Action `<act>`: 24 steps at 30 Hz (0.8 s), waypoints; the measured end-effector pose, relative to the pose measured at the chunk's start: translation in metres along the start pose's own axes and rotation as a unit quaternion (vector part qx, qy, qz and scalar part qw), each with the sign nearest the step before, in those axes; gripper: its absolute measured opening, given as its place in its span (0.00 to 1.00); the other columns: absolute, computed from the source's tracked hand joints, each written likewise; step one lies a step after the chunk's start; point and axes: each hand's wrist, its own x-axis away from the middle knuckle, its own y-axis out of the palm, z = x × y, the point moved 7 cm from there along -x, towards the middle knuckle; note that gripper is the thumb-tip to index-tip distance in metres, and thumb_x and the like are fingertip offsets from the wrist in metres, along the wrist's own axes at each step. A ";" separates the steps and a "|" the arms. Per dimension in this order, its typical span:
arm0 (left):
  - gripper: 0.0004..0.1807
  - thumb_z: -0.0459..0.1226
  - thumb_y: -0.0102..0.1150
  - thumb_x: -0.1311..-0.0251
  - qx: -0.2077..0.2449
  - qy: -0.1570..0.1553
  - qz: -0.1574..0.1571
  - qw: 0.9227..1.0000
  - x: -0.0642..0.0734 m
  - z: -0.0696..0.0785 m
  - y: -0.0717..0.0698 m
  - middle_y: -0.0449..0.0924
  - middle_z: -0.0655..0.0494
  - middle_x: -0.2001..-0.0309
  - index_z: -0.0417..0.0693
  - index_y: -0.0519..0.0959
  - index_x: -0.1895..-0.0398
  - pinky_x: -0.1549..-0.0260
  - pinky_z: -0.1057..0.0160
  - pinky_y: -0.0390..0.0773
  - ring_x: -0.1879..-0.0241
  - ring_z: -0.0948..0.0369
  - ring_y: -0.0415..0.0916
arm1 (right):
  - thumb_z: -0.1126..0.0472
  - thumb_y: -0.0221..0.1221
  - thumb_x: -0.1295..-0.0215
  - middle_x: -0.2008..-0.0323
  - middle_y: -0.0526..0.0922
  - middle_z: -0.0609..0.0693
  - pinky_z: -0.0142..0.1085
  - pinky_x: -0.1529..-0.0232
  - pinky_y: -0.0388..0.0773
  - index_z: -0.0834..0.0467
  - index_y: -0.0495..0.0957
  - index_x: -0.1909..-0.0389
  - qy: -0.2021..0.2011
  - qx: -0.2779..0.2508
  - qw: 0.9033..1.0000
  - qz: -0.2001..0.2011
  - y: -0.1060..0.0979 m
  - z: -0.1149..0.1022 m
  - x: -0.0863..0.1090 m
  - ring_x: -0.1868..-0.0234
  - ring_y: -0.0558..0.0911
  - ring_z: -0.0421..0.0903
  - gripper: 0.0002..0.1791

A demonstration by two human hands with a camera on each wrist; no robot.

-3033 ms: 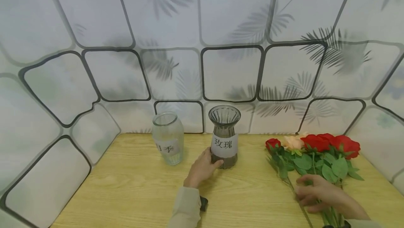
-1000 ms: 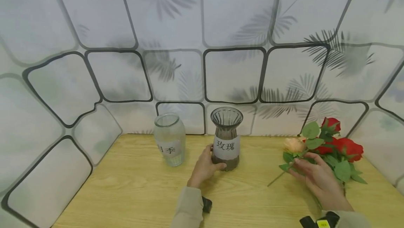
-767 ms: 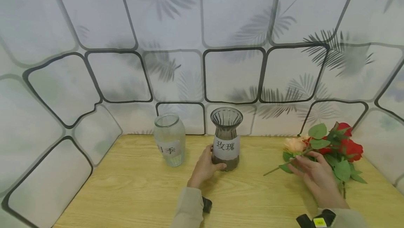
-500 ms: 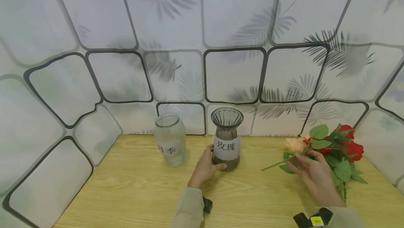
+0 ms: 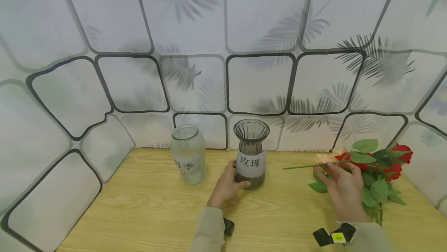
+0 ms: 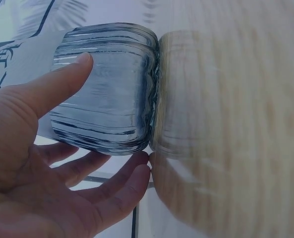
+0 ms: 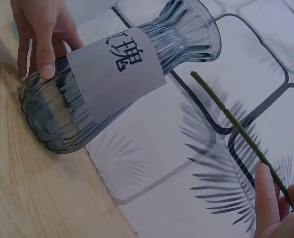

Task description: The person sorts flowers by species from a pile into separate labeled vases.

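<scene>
My left hand [image 5: 223,190] holds the lower part of a grey fluted glass vase [image 5: 249,166] standing upright on the table. In the left wrist view its thumb [image 6: 62,82] lies on the glass, with the fingers along the side. A white paper label [image 7: 117,69] with Chinese characters wraps the vase. My right hand [image 5: 343,192] pinches the green stem of a red rose [image 5: 402,154]. That rose lies nearly level above the other flowers, bloom to the right, cut stem end [image 7: 199,79] pointing toward the vase. Part of the stem is hidden by the fingers.
A clear glass vase [image 5: 188,151] with a label stands left of the grey one. More red roses [image 5: 392,172] and a peach flower [image 5: 324,158] lie at the right on the wooden table [image 5: 150,209]. A patterned wall covering [image 5: 258,85] rises behind.
My right hand has picked up a red rose from the bunch, turned its stem to point left, and raised it toward level. My left hand has stayed on the grey vase.
</scene>
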 end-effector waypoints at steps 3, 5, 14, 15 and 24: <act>0.45 0.34 0.73 0.40 0.001 0.002 0.000 1.000 0.001 0.000 0.000 0.62 0.31 0.30 0.30 0.57 0.26 0.33 0.38 0.63 0.31 0.37 0.62 | 0.79 0.54 0.30 0.64 0.73 0.52 0.48 0.64 0.87 0.51 0.53 0.61 -0.004 -0.016 1.000 0.016 0.005 0.000 0.001 0.70 0.85 0.51 0.23; 0.45 0.34 0.73 0.40 0.003 0.003 -0.001 1.000 0.001 0.000 0.001 0.62 0.32 0.30 0.31 0.57 0.26 0.33 0.38 0.64 0.31 0.37 0.62 | 0.79 0.54 0.30 0.64 0.71 0.51 0.48 0.64 0.87 0.52 0.52 0.62 -0.008 -0.025 0.999 0.020 0.008 0.000 0.001 0.70 0.85 0.51 0.23; 0.45 0.34 0.73 0.40 0.004 0.002 -0.001 1.000 0.003 0.001 0.001 0.62 0.31 0.30 0.31 0.56 0.26 0.33 0.38 0.63 0.31 0.36 0.62 | 0.82 0.51 0.32 0.60 0.71 0.53 0.49 0.66 0.87 0.55 0.56 0.63 -0.035 -0.089 0.995 -0.002 0.028 0.001 0.004 0.73 0.81 0.53 0.21; 0.45 0.34 0.72 0.40 0.003 0.002 -0.001 1.000 0.003 0.001 0.001 0.62 0.31 0.30 0.30 0.56 0.26 0.33 0.38 0.63 0.31 0.36 0.62 | 0.83 0.51 0.32 0.60 0.71 0.53 0.50 0.67 0.87 0.55 0.56 0.63 -0.037 -0.099 0.994 -0.004 0.031 0.001 0.004 0.73 0.81 0.53 0.21; 0.45 0.34 0.72 0.40 0.003 0.000 -0.001 1.000 0.003 0.002 0.000 0.61 0.31 0.30 0.31 0.56 0.26 0.32 0.38 0.62 0.30 0.37 0.61 | 0.85 0.53 0.35 0.63 0.75 0.57 0.51 0.67 0.87 0.60 0.61 0.61 -0.052 -0.126 0.990 -0.027 0.056 0.005 0.006 0.75 0.81 0.55 0.19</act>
